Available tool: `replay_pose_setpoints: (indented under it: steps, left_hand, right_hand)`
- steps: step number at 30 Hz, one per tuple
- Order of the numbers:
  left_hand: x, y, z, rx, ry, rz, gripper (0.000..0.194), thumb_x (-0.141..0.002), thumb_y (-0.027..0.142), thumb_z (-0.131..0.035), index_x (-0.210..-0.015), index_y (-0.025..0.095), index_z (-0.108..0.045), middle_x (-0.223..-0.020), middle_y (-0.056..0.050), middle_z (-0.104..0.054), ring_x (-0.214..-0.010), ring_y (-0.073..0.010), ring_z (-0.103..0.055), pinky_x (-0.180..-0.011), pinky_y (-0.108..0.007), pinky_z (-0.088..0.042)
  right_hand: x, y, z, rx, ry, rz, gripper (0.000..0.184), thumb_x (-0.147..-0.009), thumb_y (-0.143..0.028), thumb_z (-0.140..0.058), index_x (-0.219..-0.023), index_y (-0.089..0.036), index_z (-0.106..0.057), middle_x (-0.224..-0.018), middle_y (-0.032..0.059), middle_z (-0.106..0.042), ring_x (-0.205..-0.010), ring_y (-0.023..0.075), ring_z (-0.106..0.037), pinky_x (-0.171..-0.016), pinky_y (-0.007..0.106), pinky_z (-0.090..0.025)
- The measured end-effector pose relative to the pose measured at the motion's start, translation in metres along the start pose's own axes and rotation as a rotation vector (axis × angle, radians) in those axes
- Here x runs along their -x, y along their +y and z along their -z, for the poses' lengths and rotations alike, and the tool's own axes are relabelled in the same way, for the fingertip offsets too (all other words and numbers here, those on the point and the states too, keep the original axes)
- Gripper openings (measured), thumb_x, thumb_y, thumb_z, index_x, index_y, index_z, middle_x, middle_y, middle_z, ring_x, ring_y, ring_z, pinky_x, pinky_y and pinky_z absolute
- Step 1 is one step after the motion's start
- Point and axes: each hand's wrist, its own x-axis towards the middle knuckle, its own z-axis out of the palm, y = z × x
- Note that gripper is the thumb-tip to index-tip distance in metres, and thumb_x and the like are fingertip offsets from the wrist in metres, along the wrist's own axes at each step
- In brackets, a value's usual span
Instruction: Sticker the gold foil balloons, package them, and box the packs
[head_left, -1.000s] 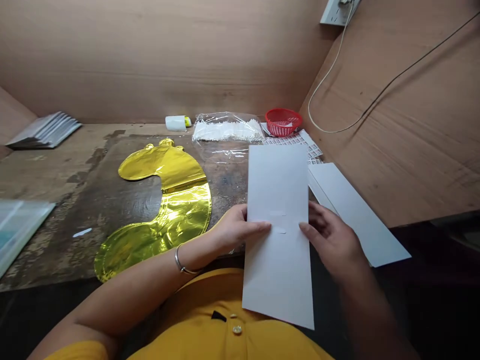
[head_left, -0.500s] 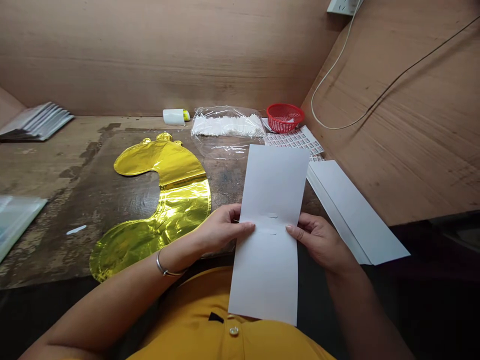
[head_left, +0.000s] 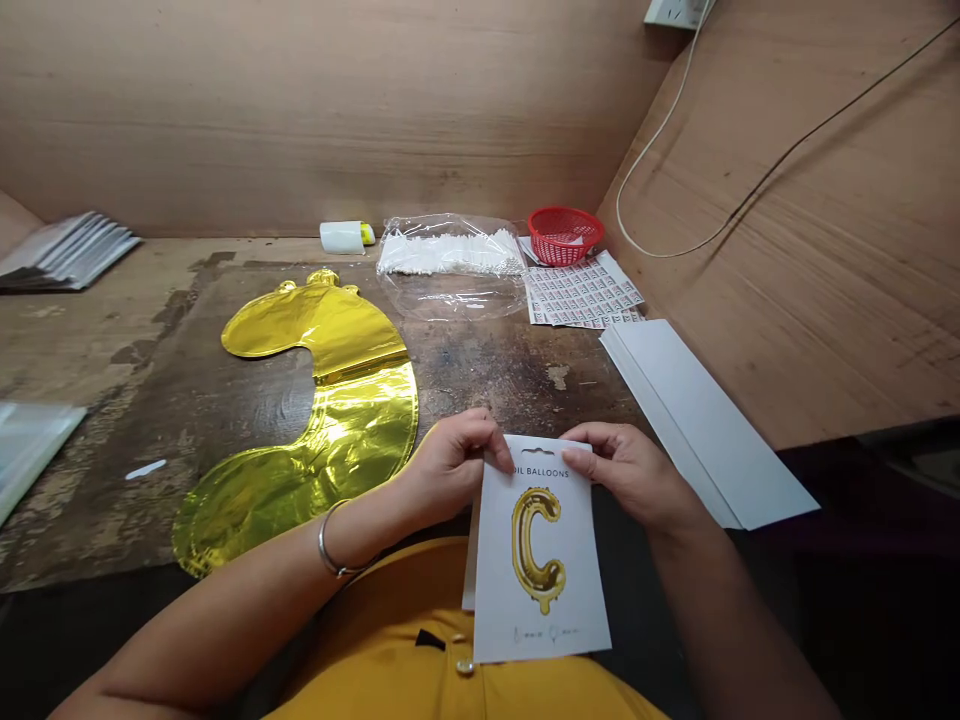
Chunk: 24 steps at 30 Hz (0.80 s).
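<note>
A white balloon header card (head_left: 540,560), folded double at its top, hangs between my hands over my lap. Its outer face carries the words "BALLOONS" and a picture of a gold letter C, with a hang slot near the fold. My left hand (head_left: 457,460) pinches the upper left corner, fingers bent over the fold. At the upper right corner, my right hand (head_left: 626,470) grips the card between thumb and fingers. To the left, a flat gold foil balloon (head_left: 360,400) shaped like a C lies on the table, with a crease across it.
White cards (head_left: 705,420) lie stacked at the right. Behind them are printed sticker sheets (head_left: 585,290), a red basket (head_left: 566,238) and a clear bag of white sticks (head_left: 454,255). Plastic packets (head_left: 67,250) sit far left. A cable (head_left: 619,200) hangs along the right wall.
The card was held open as a long blank strip; now it is folded in half and its printed face shows. My hands have closed in at the fold.
</note>
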Motion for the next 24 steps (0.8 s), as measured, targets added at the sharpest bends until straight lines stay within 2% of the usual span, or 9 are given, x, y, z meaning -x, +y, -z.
replay_pose_setpoints:
  steps: [2, 4, 6, 9, 13, 15, 18, 22, 24]
  left_hand:
    - [-0.001, 0.002, 0.003, 0.103, -0.009, 0.062, 0.015, -0.081, 0.024, -0.058, -0.088, 0.016, -0.069, -0.08, -0.002, -0.06, -0.071, -0.0118, -0.057, -0.064, -0.024, -0.048]
    - [-0.003, 0.004, 0.006, 0.212, -0.014, 0.144, 0.03, -0.086, 0.034, -0.056, -0.109, 0.016, -0.064, -0.089, -0.004, -0.064, -0.075, -0.0136, -0.061, -0.066, -0.027, -0.051]
    - [-0.005, 0.007, 0.008, 0.164, -0.059, 0.18, 0.033, -0.084, 0.04, -0.062, -0.104, 0.014, -0.065, -0.087, -0.005, -0.065, -0.072, -0.0133, -0.06, -0.063, -0.024, -0.049]
    - [-0.007, 0.012, 0.005, -0.06, -0.093, 0.153, 0.027, -0.081, 0.04, -0.065, -0.077, 0.013, -0.065, -0.068, -0.001, -0.059, -0.062, -0.0104, -0.051, -0.053, -0.019, -0.039]
    - [-0.001, 0.014, -0.003, -0.047, -0.008, 0.147, 0.038, -0.088, 0.045, -0.054, -0.066, 0.015, -0.055, -0.059, 0.002, -0.049, -0.056, -0.0086, -0.043, -0.049, -0.019, -0.034]
    - [0.006, 0.01, -0.007, 0.063, -0.007, 0.159, 0.037, -0.09, 0.047, -0.053, -0.073, 0.015, -0.056, -0.065, 0.001, -0.055, -0.06, -0.0096, -0.049, -0.052, -0.019, -0.04]
    - [0.017, 0.0, -0.014, 0.196, -0.089, 0.177, 0.032, -0.089, 0.044, -0.058, -0.098, 0.014, -0.061, -0.09, -0.006, -0.068, -0.079, -0.0156, -0.062, -0.067, -0.024, -0.051]
    - [0.022, -0.009, -0.017, 0.159, -0.093, 0.199, 0.032, -0.091, 0.042, -0.058, -0.102, 0.013, -0.063, -0.095, -0.008, -0.07, -0.081, -0.0184, -0.065, -0.069, -0.026, -0.054]
    - [0.021, -0.011, -0.016, 0.126, -0.108, 0.193, 0.032, -0.09, 0.042, -0.058, -0.104, 0.013, -0.063, -0.094, -0.007, -0.07, -0.079, -0.0177, -0.064, -0.067, -0.025, -0.053]
  right_hand:
    - [0.002, -0.002, -0.002, 0.077, 0.041, 0.066, 0.032, -0.075, -0.047, -0.073, -0.073, -0.016, -0.067, -0.064, 0.0005, -0.063, -0.057, 0.0119, -0.055, -0.052, 0.022, -0.044]
    - [0.006, -0.004, -0.004, 0.136, 0.128, 0.157, 0.031, -0.079, -0.047, -0.069, -0.071, -0.017, -0.065, -0.063, -0.0004, -0.06, -0.056, 0.0115, -0.052, -0.051, 0.021, -0.042]
    - [0.012, -0.006, -0.007, 0.227, 0.164, 0.224, 0.027, -0.082, -0.044, -0.066, -0.072, -0.018, -0.066, -0.065, 0.0003, -0.061, -0.059, 0.0123, -0.053, -0.053, 0.022, -0.042]
    - [0.021, -0.011, -0.014, 0.32, 0.153, 0.28, 0.022, -0.087, -0.038, -0.063, -0.077, -0.02, -0.069, -0.069, 0.0011, -0.063, -0.064, 0.0135, -0.055, -0.056, 0.022, -0.042]
    - [0.029, -0.012, -0.021, 0.295, 0.15, 0.261, 0.023, -0.087, -0.04, -0.062, -0.076, -0.02, -0.069, -0.068, 0.0016, -0.063, -0.064, 0.0145, -0.056, -0.055, 0.023, -0.043]
    - [0.03, -0.008, -0.022, 0.288, 0.21, 0.266, 0.025, -0.087, -0.042, -0.062, -0.075, -0.02, -0.069, -0.068, 0.0018, -0.063, -0.063, 0.0147, -0.056, -0.055, 0.024, -0.044]
    - [0.028, -0.001, -0.02, 0.321, 0.288, 0.288, 0.029, -0.087, -0.044, -0.061, -0.072, -0.02, -0.068, -0.065, 0.0014, -0.063, -0.061, 0.0144, -0.056, -0.054, 0.024, -0.044]
    - [0.019, -0.01, -0.012, 0.448, 0.247, 0.288, 0.027, -0.086, -0.043, -0.063, -0.099, -0.021, -0.073, -0.091, 0.0052, -0.073, -0.081, 0.02, -0.067, -0.069, 0.028, -0.053]
    - [0.014, -0.022, -0.01, 0.54, 0.157, 0.308, 0.028, -0.085, -0.038, -0.064, -0.107, -0.022, -0.072, -0.102, 0.0056, -0.073, -0.091, 0.0212, -0.068, -0.078, 0.03, -0.053]
